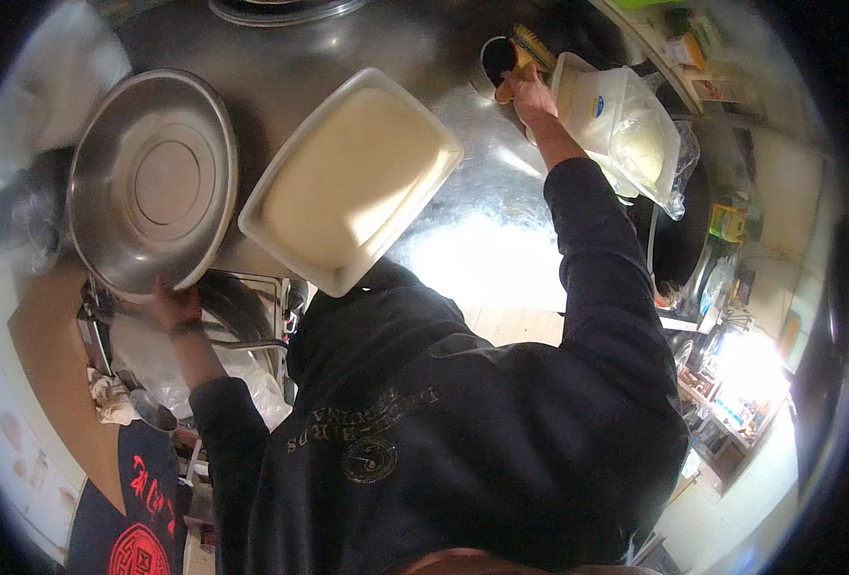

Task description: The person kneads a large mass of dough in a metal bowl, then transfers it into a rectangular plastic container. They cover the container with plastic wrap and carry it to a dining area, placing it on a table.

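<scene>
A wide, round stainless steel basin is at the left, tilted, its lower rim in the grip of my left hand. At the upper right my right hand reaches to a small dark round container and a brush with pale bristles; its fingers are closed around something light brown there, and which item they hold is partly hidden. Between my hands lies a white rectangular plastic tub with a smooth, cream-coloured surface inside.
The steel worktop reflects a bright glare. Beside my right forearm stand a white plastic container and a clear plastic bag with pale contents. A round metal rim shows at the top edge. Plastic bags lie below the basin.
</scene>
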A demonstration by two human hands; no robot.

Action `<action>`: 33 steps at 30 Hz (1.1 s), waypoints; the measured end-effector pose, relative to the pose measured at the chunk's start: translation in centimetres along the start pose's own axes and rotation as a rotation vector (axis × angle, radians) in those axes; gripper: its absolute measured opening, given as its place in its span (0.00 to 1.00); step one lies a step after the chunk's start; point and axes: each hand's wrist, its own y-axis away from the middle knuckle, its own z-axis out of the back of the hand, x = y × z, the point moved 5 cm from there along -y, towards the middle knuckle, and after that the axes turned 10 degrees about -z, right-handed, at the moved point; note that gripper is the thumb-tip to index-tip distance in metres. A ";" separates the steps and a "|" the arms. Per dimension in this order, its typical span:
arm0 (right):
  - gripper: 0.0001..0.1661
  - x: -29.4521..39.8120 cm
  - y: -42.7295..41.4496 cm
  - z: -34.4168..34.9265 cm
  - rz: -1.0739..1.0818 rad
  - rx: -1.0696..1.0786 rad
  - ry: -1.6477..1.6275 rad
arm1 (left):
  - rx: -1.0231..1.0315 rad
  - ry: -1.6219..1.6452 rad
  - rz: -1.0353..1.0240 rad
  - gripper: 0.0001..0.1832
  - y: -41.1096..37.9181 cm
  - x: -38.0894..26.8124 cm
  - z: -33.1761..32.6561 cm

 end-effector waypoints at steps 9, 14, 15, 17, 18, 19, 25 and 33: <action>0.15 -5.3 5.2 6.1 -0.200 -0.790 -1.024 | 0.587 -0.742 -0.225 0.29 10.3 12.7 -4.6; 0.10 -4.3 7.2 -1.6 -0.329 -0.641 -2.027 | 0.702 -1.149 -0.841 0.26 8.6 20.0 -4.6; 0.10 -3.2 7.4 -2.4 -0.373 -0.602 -2.110 | 0.695 -1.188 -0.962 0.26 8.3 20.6 -4.6; 0.10 -2.9 8.4 -3.9 -0.457 -0.559 -2.173 | 0.707 -1.154 -0.980 0.24 11.4 18.3 -8.2; 0.10 -2.6 8.9 -4.1 -0.482 -0.543 -2.168 | 0.714 -1.166 -1.000 0.24 11.8 17.7 -8.9; 0.11 -2.3 9.3 -4.3 -0.501 -0.522 -2.164 | 0.731 -1.225 -1.035 0.22 10.9 18.0 -8.6; 0.11 -2.9 14.9 -3.5 -0.375 -0.502 -2.142 | 0.850 -1.800 -0.996 0.18 10.9 18.5 -10.6; 0.09 8.9 27.4 11.7 0.401 0.105 -1.809 | 0.667 -1.196 -0.459 0.23 13.5 15.4 -12.5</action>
